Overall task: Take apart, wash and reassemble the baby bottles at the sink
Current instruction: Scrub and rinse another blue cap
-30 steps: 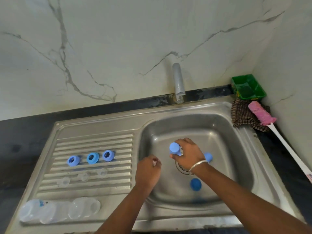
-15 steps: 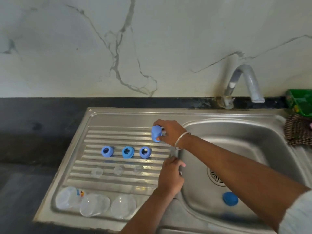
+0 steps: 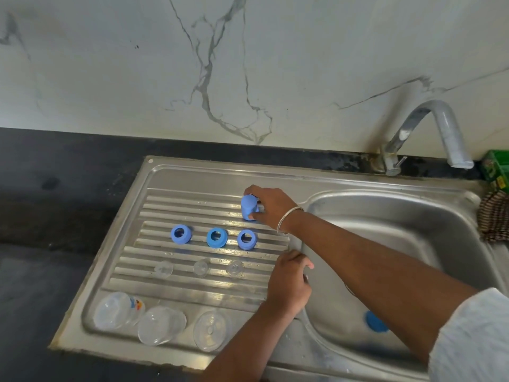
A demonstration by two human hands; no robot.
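My right hand (image 3: pixel 271 206) grips a blue bottle cap (image 3: pixel 248 206) and holds it against the ribbed drainboard (image 3: pixel 192 205), behind a row of three blue collar rings (image 3: pixel 214 237). Three clear nipples (image 3: pixel 201 268) lie in a row in front of the rings. Three clear bottle bodies (image 3: pixel 157 323) lie along the drainboard's front edge. My left hand (image 3: pixel 289 285) rests with curled fingers on the ridge between drainboard and sink basin (image 3: pixel 385 224), holding nothing that I can see. Another blue cap (image 3: pixel 376 322) lies in the basin, partly hidden by my right arm.
A steel tap (image 3: pixel 429 133) arches over the basin's back edge. At the far right edge are a green box (image 3: pixel 497 172) and a brown checked cloth (image 3: pixel 494 219). Black countertop (image 3: pixel 55 202) surrounds the sink on the left.
My right hand carried the blue cap out of the basin over to the drainboard and lowered it behind the rings. My left hand moved from the basin to the ridge beside the drainboard.
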